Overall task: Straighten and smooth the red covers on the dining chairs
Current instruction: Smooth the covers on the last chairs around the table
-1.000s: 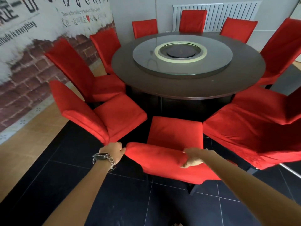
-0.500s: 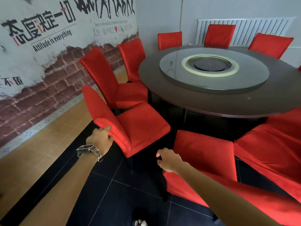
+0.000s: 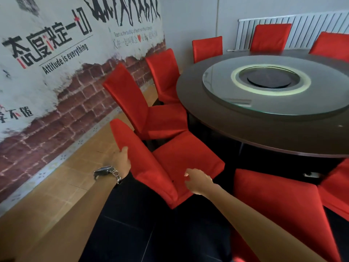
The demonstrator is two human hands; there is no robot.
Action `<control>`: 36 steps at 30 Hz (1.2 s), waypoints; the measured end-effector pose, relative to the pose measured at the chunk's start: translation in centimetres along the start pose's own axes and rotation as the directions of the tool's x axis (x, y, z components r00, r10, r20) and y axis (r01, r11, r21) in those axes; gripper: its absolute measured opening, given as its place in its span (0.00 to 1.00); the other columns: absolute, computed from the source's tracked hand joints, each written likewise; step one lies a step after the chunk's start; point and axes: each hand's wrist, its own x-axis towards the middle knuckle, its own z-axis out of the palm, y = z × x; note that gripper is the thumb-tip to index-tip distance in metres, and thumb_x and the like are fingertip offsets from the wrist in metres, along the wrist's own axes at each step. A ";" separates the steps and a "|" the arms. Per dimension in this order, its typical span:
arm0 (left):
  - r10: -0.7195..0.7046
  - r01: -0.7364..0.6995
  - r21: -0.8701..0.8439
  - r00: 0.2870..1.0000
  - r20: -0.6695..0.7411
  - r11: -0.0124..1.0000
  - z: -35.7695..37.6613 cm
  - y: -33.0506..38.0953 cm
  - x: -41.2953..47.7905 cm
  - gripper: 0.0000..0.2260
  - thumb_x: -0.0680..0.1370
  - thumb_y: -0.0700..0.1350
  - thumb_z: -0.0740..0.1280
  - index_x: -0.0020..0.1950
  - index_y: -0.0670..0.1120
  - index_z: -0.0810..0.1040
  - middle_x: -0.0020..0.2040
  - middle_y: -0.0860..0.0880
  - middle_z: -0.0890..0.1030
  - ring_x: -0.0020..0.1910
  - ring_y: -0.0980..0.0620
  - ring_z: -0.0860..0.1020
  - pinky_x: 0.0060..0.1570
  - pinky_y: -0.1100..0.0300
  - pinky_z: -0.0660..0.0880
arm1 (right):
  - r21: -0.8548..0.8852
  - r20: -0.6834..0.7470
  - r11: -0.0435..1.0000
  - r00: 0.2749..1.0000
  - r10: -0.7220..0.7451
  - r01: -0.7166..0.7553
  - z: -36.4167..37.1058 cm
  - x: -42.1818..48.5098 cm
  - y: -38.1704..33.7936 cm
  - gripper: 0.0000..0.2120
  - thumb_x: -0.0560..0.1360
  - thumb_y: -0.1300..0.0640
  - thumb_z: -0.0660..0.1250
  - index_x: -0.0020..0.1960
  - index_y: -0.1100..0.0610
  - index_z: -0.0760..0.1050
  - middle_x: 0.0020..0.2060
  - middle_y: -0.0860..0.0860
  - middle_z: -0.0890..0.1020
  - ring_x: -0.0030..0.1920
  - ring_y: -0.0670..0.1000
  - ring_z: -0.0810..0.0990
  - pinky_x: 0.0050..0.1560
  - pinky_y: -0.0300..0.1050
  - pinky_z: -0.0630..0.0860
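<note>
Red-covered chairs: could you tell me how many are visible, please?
8 chairs: three on the left, three beyond the table, two at lower right; more may be hidden.

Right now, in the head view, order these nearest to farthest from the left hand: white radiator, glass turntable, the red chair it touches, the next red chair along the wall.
1. Touched red chair, right at the left hand.
2. Next red chair, just beyond the first.
3. Glass turntable, farther right, past both chairs.
4. White radiator, at the room's far end.
</note>
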 end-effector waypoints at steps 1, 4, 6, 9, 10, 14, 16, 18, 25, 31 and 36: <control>-0.003 0.003 0.032 1.000 0.005 0.999 0.4 -0.8 0.9 0.21 0.79 0.39 0.59 0.72 0.42 0.64 0.56 0.41 0.78 0.51 0.42 0.77 0.50 0.48 0.76 | -0.008 0.003 1.000 1.000 0.009 -0.009 0.1 0.8 -0.5 0.19 0.78 0.57 0.59 0.69 0.54 0.68 0.65 0.53 0.72 0.64 0.56 0.71 0.64 0.54 0.68; -0.015 0.013 0.053 0.999 0.040 0.998 1.6 -3.0 3.9 0.18 0.79 0.38 0.59 0.69 0.40 0.65 0.57 0.39 0.76 0.53 0.41 0.77 0.51 0.49 0.75 | -0.044 0.010 0.998 0.999 0.045 -0.045 0.5 3.0 -2.2 0.17 0.79 0.54 0.59 0.67 0.56 0.68 0.64 0.54 0.72 0.63 0.57 0.72 0.64 0.55 0.69; -0.031 0.026 0.050 0.995 0.098 0.998 2.6 -4.3 6.3 0.18 0.80 0.38 0.57 0.70 0.39 0.64 0.61 0.38 0.75 0.58 0.40 0.75 0.57 0.50 0.71 | -0.084 0.025 0.994 0.997 0.078 -0.076 1.1 4.6 -3.5 0.18 0.80 0.51 0.59 0.67 0.57 0.67 0.64 0.55 0.72 0.63 0.58 0.72 0.64 0.56 0.69; -0.083 0.096 -0.061 0.981 0.177 0.994 3.8 -5.7 9.6 0.20 0.83 0.43 0.53 0.74 0.37 0.58 0.70 0.36 0.68 0.67 0.39 0.69 0.67 0.50 0.64 | -0.127 0.053 0.986 0.991 0.119 -0.111 2.2 6.8 -6.4 0.23 0.80 0.44 0.57 0.67 0.59 0.67 0.64 0.57 0.72 0.64 0.59 0.71 0.64 0.59 0.68; -0.084 0.107 -0.114 0.978 0.192 0.988 4.0 -6.3 10.5 0.23 0.84 0.46 0.53 0.75 0.37 0.55 0.71 0.36 0.66 0.68 0.39 0.68 0.68 0.50 0.64 | -0.121 0.058 0.985 0.990 0.128 -0.120 2.7 7.6 -7.7 0.26 0.80 0.41 0.56 0.67 0.60 0.66 0.64 0.57 0.71 0.64 0.59 0.71 0.65 0.60 0.68; -0.077 0.124 -0.120 0.938 0.338 0.985 4.5 -8.1 13.1 0.32 0.83 0.55 0.51 0.76 0.34 0.44 0.73 0.36 0.64 0.71 0.39 0.66 0.68 0.53 0.64 | -0.009 0.041 0.989 0.988 0.150 -0.150 4.6 10.7 -13.6 0.36 0.76 0.31 0.52 0.68 0.59 0.67 0.65 0.57 0.72 0.65 0.60 0.71 0.64 0.59 0.68; -0.019 0.126 -0.195 0.880 0.475 0.973 4.8 -9.0 13.9 0.35 0.83 0.57 0.51 0.76 0.34 0.39 0.73 0.35 0.64 0.70 0.39 0.67 0.67 0.52 0.67 | 0.022 0.063 0.985 0.984 0.168 -0.169 5.8 12.0 -16.7 0.40 0.73 0.28 0.56 0.71 0.59 0.65 0.67 0.58 0.71 0.67 0.60 0.71 0.65 0.59 0.68; 0.066 0.126 -0.300 0.827 0.558 0.946 5.0 -9.6 14.9 0.36 0.82 0.56 0.53 0.76 0.34 0.39 0.73 0.35 0.62 0.70 0.40 0.68 0.66 0.51 0.69 | -0.068 0.078 0.976 0.974 0.212 -0.207 7.1 13.2 -19.1 0.45 0.71 0.32 0.63 0.76 0.60 0.54 0.70 0.59 0.66 0.69 0.62 0.67 0.67 0.63 0.65; 0.176 0.229 -0.474 0.725 0.666 0.850 5.8 -10.8 18.8 0.34 0.82 0.50 0.58 0.77 0.35 0.42 0.74 0.36 0.59 0.71 0.39 0.65 0.65 0.49 0.70 | -0.210 -0.032 0.877 0.900 0.435 -0.432 10.6 15.4 -22.0 0.48 0.76 0.52 0.69 0.77 0.57 0.35 0.76 0.60 0.51 0.74 0.64 0.55 0.67 0.68 0.63; 0.276 0.078 -0.457 0.703 0.655 0.886 7.4 -11.3 21.6 0.40 0.81 0.51 0.60 0.74 0.45 0.28 0.64 0.39 0.72 0.58 0.40 0.75 0.62 0.49 0.73 | -0.228 -0.086 0.823 0.853 0.515 -0.520 11.8 16.4 -22.0 0.46 0.75 0.53 0.69 0.78 0.53 0.37 0.74 0.59 0.55 0.72 0.63 0.59 0.65 0.63 0.67; 0.227 0.183 -0.499 0.724 0.652 0.847 8.9 -11.1 23.3 0.49 0.74 0.59 0.68 0.73 0.58 0.28 0.71 0.31 0.60 0.63 0.35 0.72 0.54 0.48 0.78 | -0.142 -0.112 0.831 0.842 0.527 -0.539 11.4 17.1 -20.8 0.43 0.73 0.59 0.69 0.77 0.50 0.44 0.65 0.55 0.66 0.62 0.58 0.70 0.54 0.52 0.75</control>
